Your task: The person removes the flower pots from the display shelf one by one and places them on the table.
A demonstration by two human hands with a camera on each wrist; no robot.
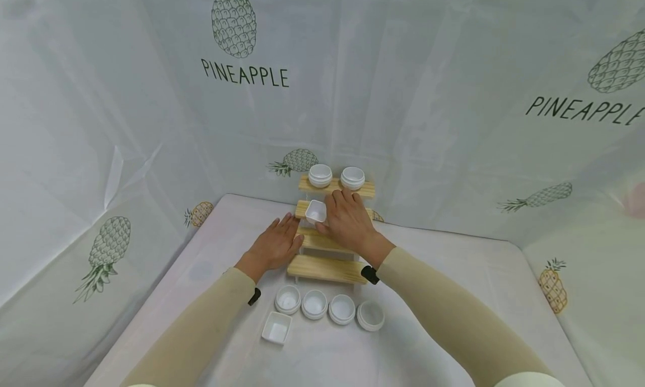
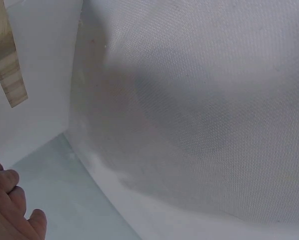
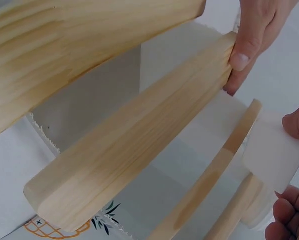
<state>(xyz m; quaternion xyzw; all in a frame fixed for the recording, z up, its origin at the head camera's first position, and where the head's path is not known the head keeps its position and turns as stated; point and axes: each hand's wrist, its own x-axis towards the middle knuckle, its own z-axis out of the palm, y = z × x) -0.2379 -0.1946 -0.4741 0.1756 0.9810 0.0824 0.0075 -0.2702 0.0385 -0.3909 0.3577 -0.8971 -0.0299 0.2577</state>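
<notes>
My right hand pinches a small square white bowl at the left part of the second-highest plank of a stepped wooden display stand. In the right wrist view the pale underside of that bowl shows beside the curled fingers. Whether it bears on the plank I cannot tell. My left hand lies along the stand's left side with its fingers extended, the thumb touching a plank end. Two round white bowls stand on the top plank, a left one and a right one.
Several round white bowls stand in a row on the white cloth before the stand, one of them near the middle. Another square white bowl sits in front of the row's left end. A pineapple-print curtain hangs behind.
</notes>
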